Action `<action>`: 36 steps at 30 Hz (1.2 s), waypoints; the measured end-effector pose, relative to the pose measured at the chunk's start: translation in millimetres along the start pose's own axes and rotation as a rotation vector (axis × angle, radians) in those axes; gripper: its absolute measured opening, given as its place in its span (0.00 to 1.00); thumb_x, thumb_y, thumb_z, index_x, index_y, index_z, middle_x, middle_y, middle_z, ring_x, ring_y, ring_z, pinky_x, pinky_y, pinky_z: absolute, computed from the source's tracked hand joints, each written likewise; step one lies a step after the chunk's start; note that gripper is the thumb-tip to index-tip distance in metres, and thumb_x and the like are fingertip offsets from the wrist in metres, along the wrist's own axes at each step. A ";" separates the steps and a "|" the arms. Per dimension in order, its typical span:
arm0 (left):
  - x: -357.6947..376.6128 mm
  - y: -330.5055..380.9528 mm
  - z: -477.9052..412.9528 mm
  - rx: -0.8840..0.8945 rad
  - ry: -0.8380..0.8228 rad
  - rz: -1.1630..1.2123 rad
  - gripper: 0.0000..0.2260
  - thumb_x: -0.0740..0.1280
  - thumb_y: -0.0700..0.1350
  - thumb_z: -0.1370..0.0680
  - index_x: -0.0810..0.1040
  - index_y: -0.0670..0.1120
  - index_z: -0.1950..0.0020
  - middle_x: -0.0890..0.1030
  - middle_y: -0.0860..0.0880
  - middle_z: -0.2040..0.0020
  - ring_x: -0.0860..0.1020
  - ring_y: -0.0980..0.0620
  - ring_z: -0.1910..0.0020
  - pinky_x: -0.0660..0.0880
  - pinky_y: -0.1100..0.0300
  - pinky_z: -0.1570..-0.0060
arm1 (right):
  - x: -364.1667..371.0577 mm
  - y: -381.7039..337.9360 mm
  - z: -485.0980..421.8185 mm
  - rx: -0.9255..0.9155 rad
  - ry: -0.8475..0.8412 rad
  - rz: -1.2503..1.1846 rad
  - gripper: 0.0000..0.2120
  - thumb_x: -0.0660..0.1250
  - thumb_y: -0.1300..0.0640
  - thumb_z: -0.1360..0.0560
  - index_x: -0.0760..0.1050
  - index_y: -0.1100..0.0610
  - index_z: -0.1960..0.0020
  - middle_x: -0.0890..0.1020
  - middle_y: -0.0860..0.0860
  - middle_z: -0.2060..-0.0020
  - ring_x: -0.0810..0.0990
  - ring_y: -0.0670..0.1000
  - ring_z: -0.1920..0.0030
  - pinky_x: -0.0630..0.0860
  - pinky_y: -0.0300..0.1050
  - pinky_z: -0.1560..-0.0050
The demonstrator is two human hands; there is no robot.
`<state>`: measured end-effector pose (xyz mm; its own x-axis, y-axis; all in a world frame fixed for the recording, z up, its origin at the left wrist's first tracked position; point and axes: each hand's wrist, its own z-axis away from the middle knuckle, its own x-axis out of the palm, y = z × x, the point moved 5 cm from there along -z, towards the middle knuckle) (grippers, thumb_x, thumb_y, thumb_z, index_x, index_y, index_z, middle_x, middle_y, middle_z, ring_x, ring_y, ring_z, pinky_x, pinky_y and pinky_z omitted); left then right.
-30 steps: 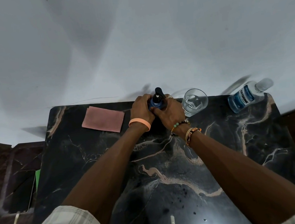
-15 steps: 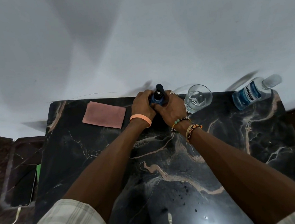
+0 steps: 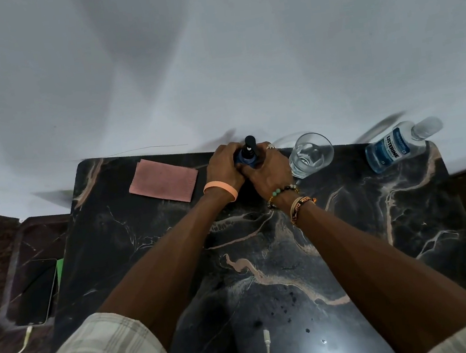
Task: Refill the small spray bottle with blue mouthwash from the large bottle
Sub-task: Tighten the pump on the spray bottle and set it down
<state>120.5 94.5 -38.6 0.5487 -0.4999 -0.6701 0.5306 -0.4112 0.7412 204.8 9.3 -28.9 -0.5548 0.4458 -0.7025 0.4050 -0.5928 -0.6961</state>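
Right now your small spray bottle (image 3: 248, 156) stands at the far edge of the dark marbled surface (image 3: 265, 260), close to the white wall, roughly midway along that edge. Its blue body is mostly hidden by your hands; the black spray head rises clear above them. The bottle's long axis runs upright, head pointing up and slightly away from you toward the wall.

Your left hand (image 3: 224, 165) is closed around the bottle's left side, fingers curled over the far side of the body. Your right hand (image 3: 269, 172) is closed around the right side, and its thumb meets your left thumb in front of the bottle. Both hands grip the same bottle, wrapped tight with no gap showing between them. You wear an orange band (image 3: 221, 189) on your left wrist and beaded bracelets (image 3: 286, 193) on your right.

Just beside your right hand stands a clear glass (image 3: 311, 153), upright; whether the two touch you cannot tell. Well to the right, near the far right corner, the large bottle (image 3: 398, 145) of blue mouthwash stands apart from everything else. In this wide view it leans right, cap toward the wall. On the other side, left of your left hand, a pink cloth (image 3: 164, 180) lies flat. Off the surface to the left, a phone (image 3: 34, 291) lies on a lower ledge with a cable plugged in.
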 end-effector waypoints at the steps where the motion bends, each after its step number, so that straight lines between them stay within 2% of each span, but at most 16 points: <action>1: 0.3 0.1 -0.4 -0.001 -0.001 0.001 0.16 0.67 0.33 0.29 0.77 0.40 0.42 0.79 0.40 0.46 0.77 0.42 0.47 0.72 0.56 0.44 | -0.1 -0.1 0.1 0.003 0.003 -0.001 0.21 0.75 0.50 0.32 0.76 0.54 0.42 0.83 0.51 0.50 0.82 0.52 0.50 0.78 0.48 0.49; 7: 1.6 -2.6 -2.2 0.002 -0.006 0.013 0.18 0.67 0.32 0.29 0.77 0.41 0.41 0.79 0.40 0.46 0.77 0.42 0.46 0.70 0.60 0.46 | 0.2 -0.3 -1.6 0.014 0.008 0.000 0.22 0.76 0.49 0.33 0.76 0.55 0.43 0.83 0.51 0.51 0.82 0.51 0.51 0.77 0.43 0.52; 12: 2.7 -4.4 -4.1 0.014 -0.019 0.013 0.17 0.68 0.33 0.29 0.77 0.41 0.40 0.80 0.41 0.44 0.77 0.43 0.45 0.71 0.58 0.43 | 1.7 2.7 -0.9 0.042 -0.002 -0.023 0.22 0.76 0.48 0.33 0.75 0.55 0.43 0.83 0.51 0.51 0.82 0.51 0.51 0.79 0.48 0.49; 16: 4.4 -6.1 -4.5 0.004 -0.023 0.014 0.18 0.68 0.33 0.28 0.77 0.41 0.39 0.79 0.40 0.44 0.77 0.42 0.45 0.70 0.60 0.44 | 3.9 4.7 -1.7 0.057 -0.027 -0.025 0.23 0.76 0.48 0.33 0.74 0.54 0.42 0.84 0.51 0.51 0.82 0.52 0.50 0.79 0.49 0.49; 20: 7.3 -10.0 -0.2 -0.033 -0.074 0.004 0.26 0.69 0.35 0.29 0.71 0.43 0.32 0.75 0.41 0.37 0.75 0.43 0.40 0.72 0.54 0.37 | 3.4 9.0 1.9 0.083 -0.039 -0.041 0.32 0.77 0.47 0.34 0.70 0.55 0.35 0.83 0.51 0.45 0.81 0.52 0.45 0.78 0.48 0.44; 22: 3.5 -12.9 4.2 -0.057 -0.085 0.007 0.29 0.71 0.33 0.30 0.69 0.44 0.30 0.73 0.42 0.35 0.75 0.44 0.38 0.73 0.51 0.37 | 0.3 8.5 7.4 0.056 -0.020 -0.020 0.33 0.78 0.47 0.35 0.70 0.56 0.34 0.82 0.52 0.44 0.80 0.53 0.44 0.77 0.47 0.44; 26: -11.4 -17.2 17.9 -0.055 -0.067 -0.033 0.29 0.72 0.33 0.31 0.70 0.46 0.32 0.74 0.45 0.36 0.76 0.46 0.40 0.75 0.54 0.40 | -8.8 6.2 20.3 0.036 0.031 0.021 0.30 0.78 0.46 0.34 0.72 0.55 0.38 0.82 0.51 0.48 0.80 0.52 0.48 0.77 0.46 0.50; 30: -34.4 -20.7 35.0 -0.050 -0.038 -0.093 0.24 0.72 0.38 0.27 0.72 0.46 0.33 0.75 0.45 0.36 0.76 0.46 0.41 0.75 0.51 0.39 | -17.9 2.3 35.1 0.061 0.071 0.121 0.21 0.74 0.42 0.32 0.75 0.53 0.46 0.81 0.49 0.54 0.79 0.50 0.53 0.77 0.47 0.54; 33: -54.1 -30.4 48.7 -0.064 -0.009 -0.109 0.22 0.71 0.40 0.26 0.72 0.46 0.33 0.75 0.46 0.36 0.76 0.47 0.40 0.73 0.53 0.38 | -16.1 -7.1 48.1 0.023 0.070 0.160 0.14 0.71 0.41 0.29 0.74 0.50 0.54 0.79 0.47 0.60 0.79 0.49 0.58 0.76 0.46 0.58; 36: -71.7 -45.7 60.2 -0.086 0.022 -0.119 0.19 0.70 0.40 0.25 0.74 0.46 0.34 0.77 0.46 0.37 0.76 0.47 0.39 0.72 0.55 0.38 | -4.3 -19.6 58.7 -0.023 0.005 0.143 0.14 0.69 0.41 0.28 0.76 0.50 0.52 0.79 0.46 0.59 0.78 0.47 0.58 0.78 0.46 0.56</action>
<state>18.0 103.2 -22.0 0.4923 -0.4343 -0.7543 0.6455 -0.3992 0.6511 156.6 -20.4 -3.5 -0.4866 0.3616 -0.7953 0.4961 -0.6350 -0.5922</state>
